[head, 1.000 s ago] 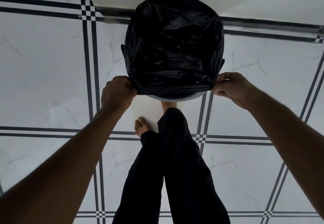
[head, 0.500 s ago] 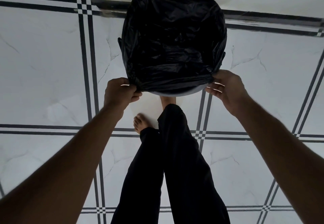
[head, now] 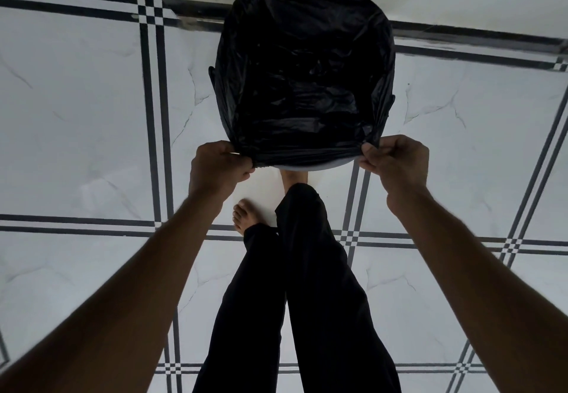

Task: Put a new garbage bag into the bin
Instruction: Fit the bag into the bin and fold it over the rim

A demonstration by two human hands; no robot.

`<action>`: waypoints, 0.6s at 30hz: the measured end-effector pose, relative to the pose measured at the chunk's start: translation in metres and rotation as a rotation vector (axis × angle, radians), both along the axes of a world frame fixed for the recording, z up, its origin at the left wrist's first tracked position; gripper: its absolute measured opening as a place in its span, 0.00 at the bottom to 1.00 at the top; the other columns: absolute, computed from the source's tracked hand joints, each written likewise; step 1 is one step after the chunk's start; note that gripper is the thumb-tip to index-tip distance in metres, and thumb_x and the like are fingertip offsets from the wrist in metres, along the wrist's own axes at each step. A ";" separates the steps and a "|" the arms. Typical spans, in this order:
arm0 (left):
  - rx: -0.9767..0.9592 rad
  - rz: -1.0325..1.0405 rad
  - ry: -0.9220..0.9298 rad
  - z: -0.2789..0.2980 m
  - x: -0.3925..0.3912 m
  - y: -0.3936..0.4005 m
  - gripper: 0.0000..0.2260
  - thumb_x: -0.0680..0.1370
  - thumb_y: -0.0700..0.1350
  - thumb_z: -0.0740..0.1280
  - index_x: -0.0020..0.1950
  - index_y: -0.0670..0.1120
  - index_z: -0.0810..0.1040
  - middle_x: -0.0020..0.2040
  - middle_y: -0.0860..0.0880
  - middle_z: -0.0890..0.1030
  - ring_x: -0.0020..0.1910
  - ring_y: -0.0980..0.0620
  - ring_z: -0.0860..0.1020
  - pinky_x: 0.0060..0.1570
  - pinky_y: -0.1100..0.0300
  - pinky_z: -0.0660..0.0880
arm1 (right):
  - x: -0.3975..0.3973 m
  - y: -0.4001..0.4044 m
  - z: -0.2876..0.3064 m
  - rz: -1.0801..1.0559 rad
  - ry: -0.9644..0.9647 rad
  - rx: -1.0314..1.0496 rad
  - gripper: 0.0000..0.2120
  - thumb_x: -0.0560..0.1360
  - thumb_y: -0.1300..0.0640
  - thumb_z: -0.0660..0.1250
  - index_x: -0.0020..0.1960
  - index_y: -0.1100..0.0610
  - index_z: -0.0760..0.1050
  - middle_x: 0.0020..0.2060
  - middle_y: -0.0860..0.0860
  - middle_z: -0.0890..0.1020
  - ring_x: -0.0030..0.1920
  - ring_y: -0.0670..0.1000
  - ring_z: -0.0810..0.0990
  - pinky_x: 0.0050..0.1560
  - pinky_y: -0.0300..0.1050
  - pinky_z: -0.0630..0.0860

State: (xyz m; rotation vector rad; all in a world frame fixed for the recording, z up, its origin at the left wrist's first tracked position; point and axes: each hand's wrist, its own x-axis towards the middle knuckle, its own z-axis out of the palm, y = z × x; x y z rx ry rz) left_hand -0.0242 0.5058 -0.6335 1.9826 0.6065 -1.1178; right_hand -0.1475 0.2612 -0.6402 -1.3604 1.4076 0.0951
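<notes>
My left hand (head: 218, 167) and right hand (head: 395, 162) each pinched garbage bag (head: 302, 79) hem at bin (head: 310, 167) near rim. Bag sat inside bin. Best: stretch hem evenly, fold down over rim.

Right hand (head: 396, 162) from loose fingers half a second ago to pinch grip on garbage bag (head: 304, 63) edge.

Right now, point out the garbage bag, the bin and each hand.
garbage bag (head: 304, 63): head view, crinkled plastic inside the opening.
bin (head: 310, 167): head view, pale near rim.
left hand (head: 216, 169): head view, knuckles.
right hand (head: 396, 162): head view, back of hand.
</notes>
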 end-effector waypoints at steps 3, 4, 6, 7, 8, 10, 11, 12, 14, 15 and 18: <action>0.036 -0.143 -0.072 0.003 0.000 0.000 0.02 0.63 0.44 0.72 0.33 0.49 0.80 0.34 0.46 0.85 0.38 0.45 0.86 0.48 0.42 0.82 | -0.003 -0.008 0.001 0.100 -0.043 0.060 0.07 0.73 0.70 0.70 0.42 0.63 0.73 0.39 0.66 0.77 0.35 0.54 0.84 0.40 0.43 0.83; 0.058 -0.199 -0.098 0.003 0.001 -0.001 0.03 0.65 0.44 0.72 0.32 0.49 0.79 0.34 0.45 0.85 0.37 0.44 0.85 0.46 0.43 0.82 | -0.004 -0.010 0.001 0.132 -0.045 0.074 0.08 0.73 0.71 0.70 0.42 0.63 0.73 0.40 0.66 0.77 0.34 0.52 0.84 0.40 0.42 0.83; 0.093 -0.267 -0.135 0.002 0.003 0.001 0.06 0.68 0.41 0.73 0.33 0.48 0.78 0.34 0.46 0.85 0.37 0.44 0.85 0.45 0.44 0.82 | -0.005 -0.012 0.001 0.188 -0.039 0.098 0.10 0.73 0.72 0.69 0.41 0.61 0.71 0.37 0.63 0.77 0.33 0.50 0.84 0.41 0.43 0.83; 0.092 -0.276 -0.147 0.000 0.003 0.001 0.06 0.69 0.40 0.73 0.34 0.48 0.78 0.34 0.46 0.85 0.37 0.45 0.85 0.45 0.44 0.82 | -0.006 -0.013 0.000 0.213 -0.034 0.097 0.12 0.73 0.73 0.69 0.39 0.60 0.70 0.35 0.61 0.76 0.32 0.50 0.84 0.42 0.44 0.83; 0.089 -0.278 -0.153 0.000 0.003 0.000 0.06 0.69 0.39 0.73 0.35 0.47 0.78 0.34 0.46 0.85 0.37 0.45 0.85 0.45 0.45 0.82 | -0.006 -0.015 0.000 0.244 -0.025 0.082 0.13 0.73 0.73 0.69 0.39 0.59 0.70 0.34 0.61 0.76 0.32 0.49 0.84 0.41 0.44 0.83; 0.088 -0.279 -0.153 -0.001 0.001 0.000 0.05 0.70 0.39 0.73 0.37 0.45 0.79 0.34 0.48 0.84 0.37 0.46 0.85 0.45 0.46 0.82 | -0.007 -0.018 -0.002 0.323 -0.002 0.044 0.13 0.72 0.74 0.69 0.39 0.61 0.68 0.36 0.64 0.75 0.33 0.50 0.84 0.39 0.42 0.83; 0.088 -0.274 -0.151 0.000 -0.001 -0.001 0.04 0.70 0.39 0.73 0.38 0.44 0.79 0.34 0.48 0.84 0.37 0.46 0.85 0.45 0.46 0.82 | -0.006 -0.020 -0.003 0.359 0.013 0.027 0.13 0.71 0.74 0.70 0.40 0.61 0.68 0.38 0.66 0.75 0.34 0.53 0.84 0.38 0.42 0.83; 0.092 -0.264 -0.148 -0.001 -0.001 0.000 0.05 0.70 0.39 0.73 0.38 0.45 0.79 0.34 0.49 0.84 0.36 0.47 0.85 0.45 0.47 0.82 | -0.006 -0.022 -0.004 0.398 0.029 0.005 0.13 0.71 0.73 0.70 0.41 0.62 0.68 0.39 0.66 0.77 0.35 0.55 0.83 0.38 0.43 0.83; 0.103 -0.244 -0.138 -0.002 -0.003 0.000 0.05 0.69 0.39 0.74 0.37 0.46 0.79 0.33 0.51 0.84 0.36 0.47 0.85 0.45 0.46 0.82 | -0.003 -0.025 -0.008 0.541 0.074 -0.074 0.11 0.71 0.71 0.70 0.43 0.63 0.67 0.39 0.62 0.80 0.37 0.57 0.84 0.39 0.48 0.82; 0.106 -0.232 -0.134 -0.003 -0.003 0.000 0.05 0.69 0.39 0.74 0.36 0.46 0.79 0.33 0.51 0.84 0.36 0.47 0.85 0.45 0.46 0.83 | -0.001 -0.026 -0.009 0.647 0.106 -0.135 0.11 0.71 0.69 0.69 0.46 0.62 0.68 0.39 0.58 0.82 0.39 0.57 0.84 0.41 0.49 0.81; 0.117 -0.219 -0.135 -0.004 -0.003 -0.001 0.06 0.68 0.38 0.73 0.36 0.46 0.78 0.33 0.50 0.84 0.36 0.46 0.85 0.44 0.45 0.83 | 0.006 -0.026 -0.012 0.867 0.182 -0.289 0.12 0.72 0.65 0.65 0.53 0.56 0.70 0.39 0.52 0.82 0.39 0.55 0.81 0.40 0.45 0.77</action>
